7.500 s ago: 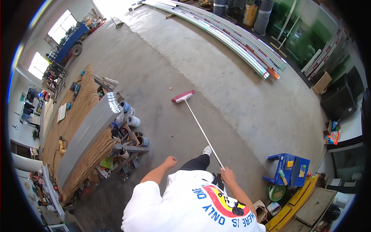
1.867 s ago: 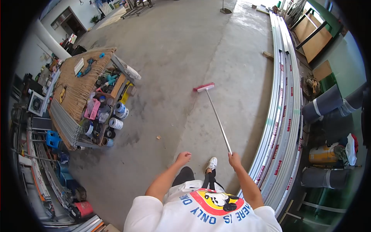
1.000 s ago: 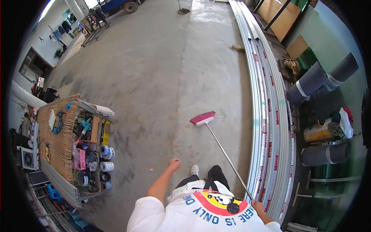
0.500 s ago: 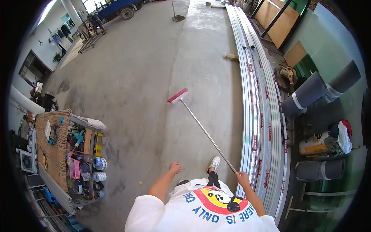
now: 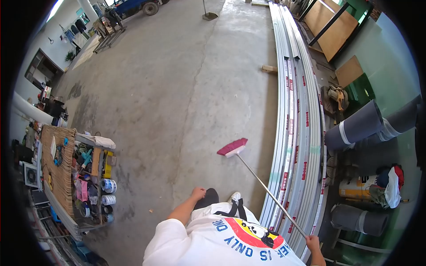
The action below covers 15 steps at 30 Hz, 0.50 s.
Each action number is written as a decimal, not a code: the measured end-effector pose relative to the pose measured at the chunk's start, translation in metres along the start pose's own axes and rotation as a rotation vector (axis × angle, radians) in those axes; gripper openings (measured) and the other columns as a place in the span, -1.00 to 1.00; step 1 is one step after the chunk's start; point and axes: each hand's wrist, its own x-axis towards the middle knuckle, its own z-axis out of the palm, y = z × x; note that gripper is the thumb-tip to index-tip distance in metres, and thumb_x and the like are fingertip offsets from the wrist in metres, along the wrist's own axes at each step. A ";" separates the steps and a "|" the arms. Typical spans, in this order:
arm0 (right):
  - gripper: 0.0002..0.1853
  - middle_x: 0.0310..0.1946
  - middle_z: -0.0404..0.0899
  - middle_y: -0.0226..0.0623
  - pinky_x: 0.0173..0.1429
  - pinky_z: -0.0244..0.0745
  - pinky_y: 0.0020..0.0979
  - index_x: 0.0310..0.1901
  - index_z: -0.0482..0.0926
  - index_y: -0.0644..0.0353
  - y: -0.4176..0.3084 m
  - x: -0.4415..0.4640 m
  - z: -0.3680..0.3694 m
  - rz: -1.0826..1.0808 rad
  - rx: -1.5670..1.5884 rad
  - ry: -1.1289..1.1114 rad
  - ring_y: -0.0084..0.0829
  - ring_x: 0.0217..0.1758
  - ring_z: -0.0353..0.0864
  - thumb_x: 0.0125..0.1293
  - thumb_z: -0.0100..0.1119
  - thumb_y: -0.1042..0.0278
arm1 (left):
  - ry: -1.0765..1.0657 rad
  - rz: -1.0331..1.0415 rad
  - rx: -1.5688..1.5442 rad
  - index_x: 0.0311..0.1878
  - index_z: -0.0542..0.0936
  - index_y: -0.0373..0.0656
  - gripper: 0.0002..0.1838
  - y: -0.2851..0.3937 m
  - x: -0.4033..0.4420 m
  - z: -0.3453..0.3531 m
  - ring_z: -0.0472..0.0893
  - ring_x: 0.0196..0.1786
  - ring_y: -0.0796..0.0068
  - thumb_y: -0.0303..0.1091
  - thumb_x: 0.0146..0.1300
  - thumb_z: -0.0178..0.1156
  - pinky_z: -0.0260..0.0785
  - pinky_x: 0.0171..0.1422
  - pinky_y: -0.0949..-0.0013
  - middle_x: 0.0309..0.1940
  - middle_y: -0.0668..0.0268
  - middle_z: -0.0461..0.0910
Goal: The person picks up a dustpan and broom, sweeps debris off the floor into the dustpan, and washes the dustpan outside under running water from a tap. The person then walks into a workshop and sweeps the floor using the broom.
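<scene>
A push broom slants across the lower right part of the view. Its dark pink bristles are turned up and away from me, and the white head lies over the concrete floor; contact with the floor is hard to judge. My right hand is closed round the far end of the metal handle, out by the long profiles. Held in front of my body by my raised knee, my left hand is curled into a loose fist with nothing visible in it.
Long metal profiles run along my right side, with a wooden block jutting from under them. Grey rolls lie beyond. A cluttered workbench stands left. Far ahead are a dustpan and a blue vehicle.
The broom head has come nearer to me and to the right. My right hand has moved back and outward with the handle. I have stepped, with the other leg now forward.
</scene>
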 end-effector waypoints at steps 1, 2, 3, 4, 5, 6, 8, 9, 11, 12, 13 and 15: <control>-0.72 -0.50 0.56 -0.01 -0.21 0.46 -0.19 -0.37 0.63 0.19 -0.029 0.028 -0.010 -0.018 -0.031 -0.006 -0.07 -0.33 0.59 0.11 0.11 0.13 | 0.043 -0.011 -0.036 -0.30 0.59 -0.20 -0.81 0.006 0.008 -0.008 0.54 -0.60 0.54 -0.36 0.06 0.07 0.37 -0.55 0.47 -0.58 0.31 0.57; -0.71 -0.49 0.56 -0.02 -0.22 0.45 -0.18 -0.39 0.63 0.20 -0.062 0.053 -0.019 -0.065 -0.020 0.016 -0.05 -0.33 0.58 0.12 0.09 0.13 | 0.087 -0.019 -0.080 -0.32 0.59 -0.20 -0.82 0.013 0.018 -0.015 0.54 -0.60 0.55 -0.36 0.06 0.06 0.37 -0.55 0.47 -0.59 0.31 0.57; -0.70 -0.49 0.56 -0.02 -0.23 0.45 -0.17 -0.41 0.62 0.21 -0.094 0.079 -0.024 -0.115 -0.013 0.037 -0.04 -0.34 0.57 0.13 0.07 0.13 | 0.121 -0.073 -0.175 -0.38 0.59 -0.19 -0.85 0.023 0.024 -0.022 0.53 -0.62 0.55 -0.37 0.06 0.06 0.35 -0.58 0.47 -0.60 0.31 0.56; -0.67 -0.55 0.53 0.05 -0.30 0.41 -0.15 -0.41 0.60 0.29 -0.126 0.109 -0.019 -0.250 0.052 0.106 -0.01 -0.40 0.56 0.14 0.07 0.13 | 0.137 -0.088 -0.181 -0.39 0.58 -0.19 -0.86 0.029 0.033 -0.031 0.52 -0.63 0.56 -0.38 0.06 0.06 0.34 -0.60 0.48 -0.61 0.31 0.56; -0.67 -0.50 0.54 0.04 -0.28 0.41 -0.15 -0.39 0.60 0.29 -0.163 0.139 -0.014 -0.240 0.021 0.065 -0.02 -0.37 0.57 0.16 0.06 0.14 | 0.152 -0.100 -0.185 -0.40 0.58 -0.19 -0.86 0.037 0.044 -0.040 0.52 -0.63 0.56 -0.38 0.06 0.06 0.33 -0.61 0.48 -0.61 0.32 0.55; -0.68 -0.47 0.55 0.03 -0.26 0.42 -0.15 -0.37 0.60 0.26 -0.220 0.151 -0.020 -0.239 0.077 0.038 -0.03 -0.34 0.57 0.18 0.05 0.13 | 0.166 -0.108 -0.191 -0.41 0.58 -0.18 -0.87 0.047 0.058 -0.050 0.52 -0.64 0.56 -0.39 0.05 0.06 0.32 -0.63 0.48 -0.62 0.32 0.55; -0.69 -0.46 0.56 -0.01 -0.24 0.43 -0.16 -0.34 0.61 0.19 -0.297 0.201 0.014 -0.354 0.133 0.084 -0.01 -0.33 0.55 0.19 0.04 0.11 | 0.156 -0.097 -0.156 -0.41 0.57 -0.18 -0.88 0.063 0.091 -0.067 0.51 -0.65 0.56 -0.40 0.05 0.06 0.31 -0.64 0.49 -0.64 0.33 0.53; -0.69 -0.47 0.56 -0.02 -0.24 0.43 -0.16 -0.34 0.61 0.19 -0.343 0.217 0.023 -0.408 0.110 0.087 -0.01 -0.34 0.55 0.19 0.05 0.10 | 0.152 -0.094 -0.140 -0.41 0.57 -0.17 -0.88 0.070 0.107 -0.076 0.51 -0.65 0.56 -0.41 0.05 0.06 0.30 -0.65 0.50 -0.64 0.33 0.53; -0.70 -0.47 0.56 -0.03 -0.24 0.43 -0.15 -0.34 0.61 0.18 -0.417 0.236 0.018 -0.436 0.116 0.050 -0.02 -0.33 0.55 0.18 0.07 0.09 | 0.147 -0.146 -0.202 -0.40 0.56 -0.17 -0.88 0.100 0.135 -0.096 0.51 -0.65 0.56 -0.40 0.05 0.05 0.31 -0.65 0.50 -0.63 0.33 0.53; -0.70 -0.46 0.56 -0.04 -0.24 0.43 -0.15 -0.33 0.61 0.17 -0.445 0.243 0.011 -0.406 0.141 0.007 -0.02 -0.32 0.55 0.17 0.07 0.09 | 0.142 -0.173 -0.230 -0.40 0.56 -0.16 -0.88 0.117 0.148 -0.106 0.52 -0.64 0.56 -0.39 0.05 0.05 0.31 -0.64 0.50 -0.63 0.33 0.53; -0.71 -0.45 0.56 -0.05 -0.23 0.43 -0.15 -0.32 0.61 0.16 -0.467 0.247 0.004 -0.366 0.168 -0.041 -0.03 -0.31 0.55 0.17 0.08 0.09 | 0.133 -0.156 -0.242 -0.39 0.55 -0.16 -0.88 0.134 0.155 -0.118 0.52 -0.64 0.56 -0.39 0.06 0.05 0.31 -0.64 0.50 -0.61 0.33 0.53; -0.70 -0.52 0.54 -0.04 -0.30 0.40 -0.15 -0.33 0.60 0.18 -0.483 0.258 -0.017 -0.435 0.205 0.059 -0.05 -0.38 0.55 0.16 0.09 0.10 | 0.113 -0.105 -0.270 -0.37 0.55 -0.15 -0.88 0.180 0.179 -0.142 0.52 -0.64 0.56 -0.38 0.07 0.05 0.31 -0.64 0.50 -0.59 0.33 0.54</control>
